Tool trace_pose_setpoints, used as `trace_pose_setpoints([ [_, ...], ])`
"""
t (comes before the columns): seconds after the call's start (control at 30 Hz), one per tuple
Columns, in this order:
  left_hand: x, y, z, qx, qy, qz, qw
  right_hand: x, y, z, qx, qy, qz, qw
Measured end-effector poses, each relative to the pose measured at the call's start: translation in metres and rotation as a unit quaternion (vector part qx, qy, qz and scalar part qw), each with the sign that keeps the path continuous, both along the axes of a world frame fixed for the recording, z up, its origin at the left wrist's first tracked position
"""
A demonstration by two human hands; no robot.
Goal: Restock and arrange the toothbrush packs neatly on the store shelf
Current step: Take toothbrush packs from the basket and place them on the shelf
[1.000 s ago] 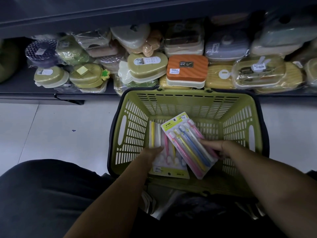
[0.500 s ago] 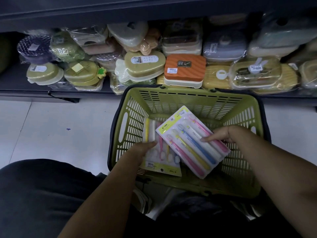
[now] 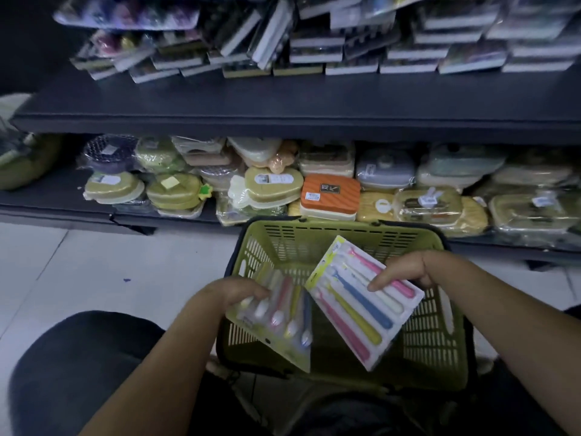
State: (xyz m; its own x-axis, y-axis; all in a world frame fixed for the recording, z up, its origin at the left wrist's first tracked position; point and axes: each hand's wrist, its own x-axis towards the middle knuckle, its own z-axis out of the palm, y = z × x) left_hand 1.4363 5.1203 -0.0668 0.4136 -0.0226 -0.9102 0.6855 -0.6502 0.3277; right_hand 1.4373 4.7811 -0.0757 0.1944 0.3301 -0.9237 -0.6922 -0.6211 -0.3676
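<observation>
Lifted higher above green basket (image 3: 339,228): my left hand (image 3: 232,292) pinches yellow-edged toothbrush pack (image 3: 278,322), my right hand (image 3: 405,269) grips white-backed toothbrush pack (image 3: 361,305).

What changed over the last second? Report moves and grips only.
The left hand has lifted the left pack up over the green basket's near rim. The right hand has raised the right pack and swung it rightward, so the two now lie side by side. Each hand keeps its grip. The basket and the soap boxes on the lower shelf stayed put.
</observation>
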Motion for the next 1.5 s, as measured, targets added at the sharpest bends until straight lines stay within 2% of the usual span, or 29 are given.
trace_pose_setpoints([
  [0.1, 0.001, 0.007, 0.037, -0.022, -0.035, -0.038, 0.998, -0.003, -0.011, 0.047, 0.017, -0.026, 0.002, 1.0],
  [0.23, 0.007, 0.018, 0.097, -0.1, -0.093, -0.085, 0.987, -0.012, -0.037, 0.119, 0.013, -0.134, 0.0, 0.991],
  [0.37, 0.017, 0.021, 0.163, -0.184, -0.169, -0.095, 0.964, -0.028, -0.074, 0.188, 0.049, -0.267, -0.092, 0.958],
  [0.43, 0.024, 0.014, 0.195, -0.233, -0.208, -0.094, 0.945, -0.036, -0.089, 0.218, 0.102, -0.294, -0.157, 0.937],
  [0.5, 0.033, 0.003, 0.221, -0.295, -0.234, -0.093, 0.922, -0.041, -0.101, 0.241, 0.15, -0.323, -0.229, 0.906],
  [0.6, 0.043, -0.02, 0.258, -0.353, -0.283, -0.08, 0.888, -0.046, -0.104, 0.276, 0.163, -0.408, -0.312, 0.842],
  [0.67, 0.05, -0.035, 0.285, -0.361, -0.322, -0.099, 0.87, -0.039, -0.112, 0.291, 0.166, -0.461, -0.361, 0.794],
  [0.77, 0.074, -0.056, 0.324, -0.314, -0.404, -0.089, 0.854, -0.01, -0.125, 0.305, 0.182, -0.505, -0.408, 0.738],
  [0.87, 0.103, -0.078, 0.354, -0.27, -0.46, 0.01, 0.846, 0.034, -0.132, 0.31, 0.17, -0.526, -0.482, 0.68],
  [0.93, 0.122, -0.093, 0.37, -0.282, -0.489, 0.098, 0.82, 0.067, -0.135, 0.311, 0.15, -0.532, -0.515, 0.656],
  [1.03, 0.152, -0.107, 0.39, -0.248, -0.533, 0.17, 0.791, 0.115, -0.141, 0.301, 0.055, -0.551, -0.526, 0.646],
  [1.13, 0.192, -0.109, 0.393, -0.222, -0.523, 0.204, 0.797, 0.153, -0.143, 0.29, 0.003, -0.555, -0.498, 0.666],
  [1.23, 0.232, -0.105, 0.381, -0.141, -0.51, 0.179, 0.829, 0.18, -0.134, 0.289, 0.006, -0.538, -0.476, 0.696],
  [1.3, 0.252, -0.105, 0.375, -0.109, -0.513, 0.161, 0.836, 0.197, -0.128, 0.287, -0.003, -0.539, -0.462, 0.704],
  [1.4, 0.281, -0.104, 0.373, -0.065, -0.521, 0.13, 0.841, 0.217, -0.117, 0.288, -0.018, -0.551, -0.433, 0.713],
  [1.5, 0.298, -0.103, 0.371, 0.009, -0.551, 0.093, 0.829, 0.234, -0.1, 0.289, -0.045, -0.558, -0.377, 0.738],
])
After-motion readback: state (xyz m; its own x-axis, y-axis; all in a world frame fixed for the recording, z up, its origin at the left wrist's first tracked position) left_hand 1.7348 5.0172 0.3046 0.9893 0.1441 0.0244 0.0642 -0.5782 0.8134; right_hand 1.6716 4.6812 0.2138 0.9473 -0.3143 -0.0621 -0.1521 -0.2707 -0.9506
